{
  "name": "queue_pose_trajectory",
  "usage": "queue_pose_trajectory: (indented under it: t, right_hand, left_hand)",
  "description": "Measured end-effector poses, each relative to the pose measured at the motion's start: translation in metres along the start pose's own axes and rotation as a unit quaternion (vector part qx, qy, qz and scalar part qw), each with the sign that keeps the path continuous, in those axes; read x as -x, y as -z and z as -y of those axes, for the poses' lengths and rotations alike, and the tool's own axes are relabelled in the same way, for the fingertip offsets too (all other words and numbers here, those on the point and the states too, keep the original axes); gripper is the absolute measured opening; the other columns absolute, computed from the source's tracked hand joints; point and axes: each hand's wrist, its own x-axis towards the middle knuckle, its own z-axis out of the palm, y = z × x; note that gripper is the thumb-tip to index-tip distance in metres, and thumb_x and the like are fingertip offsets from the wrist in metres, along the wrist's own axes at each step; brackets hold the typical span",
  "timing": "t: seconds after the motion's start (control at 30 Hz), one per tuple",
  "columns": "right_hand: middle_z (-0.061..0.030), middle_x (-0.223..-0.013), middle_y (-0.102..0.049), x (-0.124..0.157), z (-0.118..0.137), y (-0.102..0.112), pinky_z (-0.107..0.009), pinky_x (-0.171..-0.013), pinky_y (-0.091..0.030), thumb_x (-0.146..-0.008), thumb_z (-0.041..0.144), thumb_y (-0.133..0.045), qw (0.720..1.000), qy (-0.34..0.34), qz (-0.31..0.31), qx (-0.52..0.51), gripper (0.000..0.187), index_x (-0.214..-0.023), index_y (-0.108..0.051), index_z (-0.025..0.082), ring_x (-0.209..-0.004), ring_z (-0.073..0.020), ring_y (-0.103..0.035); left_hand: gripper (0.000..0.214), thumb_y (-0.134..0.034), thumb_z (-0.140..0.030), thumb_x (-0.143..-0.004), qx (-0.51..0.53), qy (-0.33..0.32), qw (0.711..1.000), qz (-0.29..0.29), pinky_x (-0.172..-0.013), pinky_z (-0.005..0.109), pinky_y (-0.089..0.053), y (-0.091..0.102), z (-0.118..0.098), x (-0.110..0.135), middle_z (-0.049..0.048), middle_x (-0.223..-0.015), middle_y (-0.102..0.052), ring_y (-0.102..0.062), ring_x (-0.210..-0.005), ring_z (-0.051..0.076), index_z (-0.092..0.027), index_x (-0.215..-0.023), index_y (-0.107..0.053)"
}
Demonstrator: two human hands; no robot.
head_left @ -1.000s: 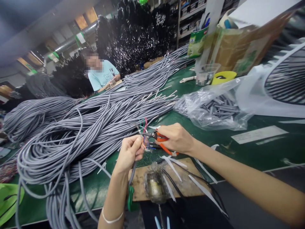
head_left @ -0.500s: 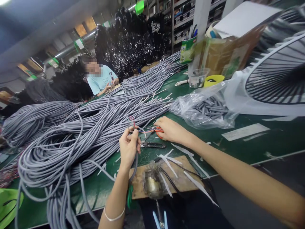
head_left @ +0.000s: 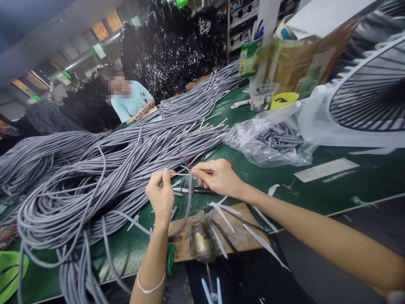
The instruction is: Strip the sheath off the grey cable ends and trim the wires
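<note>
My left hand (head_left: 160, 192) is closed in a pinch on one end of a thin pale strand (head_left: 180, 174), pulled straight towards my right hand (head_left: 218, 178). The right fingertips pinch the stripped end of a grey cable (head_left: 189, 198), where red and green wires (head_left: 186, 161) fan out upward. An orange-handled hand tool (head_left: 228, 164) is tucked in the same right hand; its jaws are mostly hidden. From there the cable hangs and curves down to the wooden board. Black snips (head_left: 202, 190) lie on the table just beneath the right hand.
Long bundles of grey cable (head_left: 79, 185) cover the left. A plastic bag of grey tubes (head_left: 278, 141) lies right, before a fan (head_left: 363, 93). A soldering pot (head_left: 201, 242) sits on a wooden board (head_left: 180, 249) near me. A co-worker (head_left: 134, 99) sits across.
My left hand has shifted left and now pulls a pale strand. My right hand has moved in from a red wire and the orange-handled tool to pinch the cable end.
</note>
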Motion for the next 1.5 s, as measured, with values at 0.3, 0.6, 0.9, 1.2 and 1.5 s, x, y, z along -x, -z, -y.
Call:
queue_pose_trajectory:
  t: [0.3,0.6,0.9,1.2,1.5]
  right_hand:
    - [-0.0028,-0.07,-0.065,-0.003,0.003,0.012,-0.02,-0.045,-0.04,-0.08,0.03,-0.057,0.994,-0.056,-0.068,-0.063,0.021,-0.071,-0.067,0.014,-0.044,-0.0068,-0.05]
    - [-0.0026,-0.063,-0.064,-0.004,0.007,0.015,-0.022,-0.051,-0.045,-0.064,0.031,-0.072,0.979,-0.116,-0.044,-0.161,0.019,-0.07,-0.069,0.013,-0.054,-0.0105,-0.056]
    - [-0.0019,-0.068,-0.06,-0.006,0.008,0.03,-0.02,-0.048,-0.038,-0.074,0.029,-0.063,0.99,-0.027,-0.118,-0.074,0.015,-0.066,-0.067,0.016,-0.061,-0.0106,-0.052]
    - [-0.0009,-0.067,-0.058,-0.019,-0.005,0.044,-0.024,-0.058,-0.042,-0.07,0.026,-0.06,0.969,-0.045,-0.244,0.013,0.012,-0.063,-0.061,0.017,-0.063,-0.012,-0.051]
    - [-0.001,-0.061,-0.061,-0.014,-0.001,0.052,-0.025,-0.058,-0.043,-0.069,0.032,-0.057,0.961,-0.059,-0.27,0.013,0.017,-0.065,-0.06,0.016,-0.057,-0.0121,-0.051]
  left_hand:
    - [0.027,-0.076,-0.028,-0.058,0.116,0.116,0.961,0.224,-0.057,0.021,-0.045,-0.011,-0.005,0.007,0.0004,-0.062,-0.062,-0.056,-0.058,0.012,-0.013,-0.077,-0.065]
    - [0.034,-0.064,-0.045,-0.074,0.199,0.114,0.926,0.301,-0.049,0.021,-0.04,-0.006,-0.015,0.007,-0.0014,-0.051,-0.053,-0.047,-0.047,0.009,-0.011,-0.073,-0.062]
    - [0.038,-0.058,-0.051,-0.078,0.202,0.054,0.938,0.275,-0.046,0.021,-0.03,-0.003,-0.01,0.005,-0.0032,-0.052,-0.043,-0.037,-0.047,0.007,-0.014,-0.072,-0.059]
    - [0.011,-0.065,-0.025,-0.077,0.133,-0.156,0.962,0.18,-0.049,0.02,-0.041,0.005,-0.017,0.008,0.0014,-0.068,-0.06,-0.053,-0.056,0.01,-0.016,-0.079,-0.07]
    - [0.037,-0.064,0.001,-0.074,0.033,-0.374,0.926,0.048,-0.06,0.021,-0.048,0.037,-0.074,0.048,-0.0012,-0.076,-0.063,-0.058,-0.065,0.009,-0.025,-0.1,-0.068]
